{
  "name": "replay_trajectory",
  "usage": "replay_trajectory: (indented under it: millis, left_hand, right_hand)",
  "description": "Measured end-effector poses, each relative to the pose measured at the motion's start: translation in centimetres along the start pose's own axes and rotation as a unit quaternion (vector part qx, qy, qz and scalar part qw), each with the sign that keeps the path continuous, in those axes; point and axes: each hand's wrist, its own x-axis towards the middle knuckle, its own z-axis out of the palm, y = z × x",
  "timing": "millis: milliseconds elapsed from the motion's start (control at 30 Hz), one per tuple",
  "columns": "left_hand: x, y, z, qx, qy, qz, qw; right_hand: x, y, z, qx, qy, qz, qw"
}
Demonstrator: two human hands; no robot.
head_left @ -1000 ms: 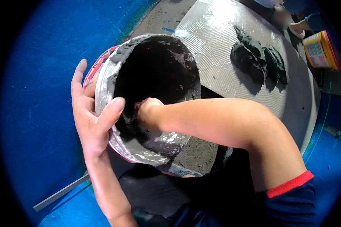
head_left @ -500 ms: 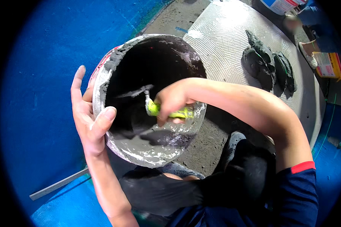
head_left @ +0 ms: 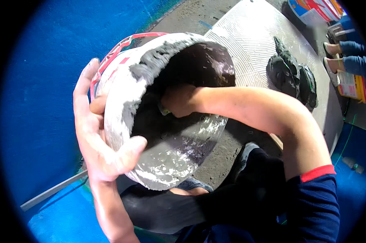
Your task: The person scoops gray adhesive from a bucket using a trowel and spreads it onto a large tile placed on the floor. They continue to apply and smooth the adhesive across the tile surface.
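Note:
A white bucket (head_left: pixel 120 87) smeared with grey mortar leans with its mouth toward me. My left hand (head_left: pixel 97 137) grips its left side, thumb over the rim and fingers spread along the outer wall beside a red handle band (head_left: pixel 114 52). Deep inside the bucket, my right hand (head_left: pixel 179 100) is closed round a trowel (head_left: pixel 163 109). Only a bit of its yellow-green handle shows; the blade is lost in the dark interior. Thick grey mortar (head_left: pixel 150 65) clings along the upper left of the rim.
To the right lies a large tile (head_left: pixel 247 32) with combed ridges and heaps of dark mortar (head_left: pixel 284 71). A person's feet (head_left: pixel 333 65) stand beyond it, near another bucket (head_left: pixel 312 10) and a yellow container (head_left: pixel 353 86). A grey strip (head_left: pixel 53 191) lies on the blue surface at left.
The bucket has tipped further, showing more of its outer left wall and red band. My right hand has gone deeper inside with the trowel, whose blade has dropped out of sight.

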Motion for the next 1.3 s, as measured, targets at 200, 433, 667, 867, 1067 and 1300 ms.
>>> replay_trajectory:
  millis: [200,433,667,867,1067,1300]
  left_hand:
    - [-0.5,-1.1,-0.9,0.015,0.033,0.022,0.999]
    - [0.0,-0.8,-1.0,-0.05,0.004,0.06,0.997]
    - [-1.1,-0.1,-0.7,-0.107,0.013,0.066,0.992]
    - [-1.3,2.3,-0.7,-0.091,0.045,0.03,0.994]
    - [-1.2,2.3,-2.0,-0.042,0.123,0.01,0.992]
    - [-0.7,0.3,-2.2,0.009,0.17,0.015,0.985]
  right_hand:
    - [1.0,-0.4,0.4,0.167,-0.147,0.026,0.975]
    - [1.5,-0.3,8.0,0.6,-0.31,0.122,0.727]
    - [-1.9,-5.0,6.1,0.813,-0.322,0.083,0.479]
    - [-9.9,-5.4,3.0,0.805,-0.23,0.004,0.546]
    - [-24.6,-2.2,0.0,0.735,-0.053,-0.008,0.676]
    - [-40.7,3.4,5.2,0.245,0.334,0.424,0.805]
